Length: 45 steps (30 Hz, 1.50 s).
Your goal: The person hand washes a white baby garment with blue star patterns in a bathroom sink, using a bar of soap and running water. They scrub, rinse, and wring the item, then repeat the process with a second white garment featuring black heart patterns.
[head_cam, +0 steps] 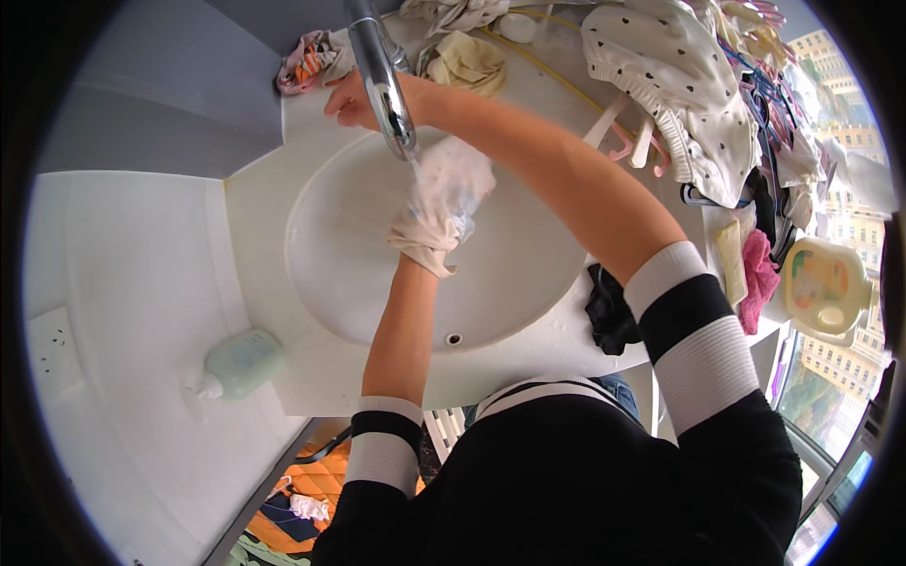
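Note:
A wet, pale cloth garment (447,187) wraps my left hand, over the white oval washbasin (340,283). Only the wrist (417,272) shows below the bunched cuff of cloth, so the fingers are hidden. Water runs from the chrome tap (386,85) onto the garment. My right hand (354,102) is raised at the back left of the basin, partly behind the tap's spout. Its fingers are loosely bent with a gap beside the thumb, and nothing shows in them. The right forearm crosses above the basin's far side.
Crumpled clothes (304,64) and a yellowish cloth (471,64) lie behind the tap. Spotted white trousers (672,85) and hangers crowd the right. Nearby are a soap bar (730,262), a pink cloth (757,279), a black cloth (610,311) and a detergent bottle (824,283). A green bottle (244,362) stands left.

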Each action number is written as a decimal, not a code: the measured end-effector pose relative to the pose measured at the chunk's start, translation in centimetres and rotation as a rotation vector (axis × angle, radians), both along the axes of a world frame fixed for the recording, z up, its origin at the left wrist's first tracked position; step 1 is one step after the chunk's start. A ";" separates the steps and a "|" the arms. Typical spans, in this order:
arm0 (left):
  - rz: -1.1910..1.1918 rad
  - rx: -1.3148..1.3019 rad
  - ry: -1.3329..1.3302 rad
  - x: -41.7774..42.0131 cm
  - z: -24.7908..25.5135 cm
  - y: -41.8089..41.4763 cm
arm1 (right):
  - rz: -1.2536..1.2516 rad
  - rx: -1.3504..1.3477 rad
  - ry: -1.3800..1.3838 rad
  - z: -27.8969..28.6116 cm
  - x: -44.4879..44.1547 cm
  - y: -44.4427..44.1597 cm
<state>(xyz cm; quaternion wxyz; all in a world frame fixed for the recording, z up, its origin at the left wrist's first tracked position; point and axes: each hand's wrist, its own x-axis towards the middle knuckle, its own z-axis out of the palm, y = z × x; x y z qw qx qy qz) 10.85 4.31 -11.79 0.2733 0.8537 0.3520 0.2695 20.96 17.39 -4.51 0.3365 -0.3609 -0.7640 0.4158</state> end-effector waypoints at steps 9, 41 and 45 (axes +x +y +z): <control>0.130 -0.400 0.016 0.5 3.8 -1.5 | -0.712 -0.119 0.079 -0.7 3.6 -14.1; -0.287 0.425 0.554 1.7 12.9 -7.4 | -1.254 0.109 0.235 2.1 13.6 -34.8; -0.290 -1.048 -0.837 2.9 8.8 -8.2 | -0.841 0.231 -0.062 2.8 3.4 -26.3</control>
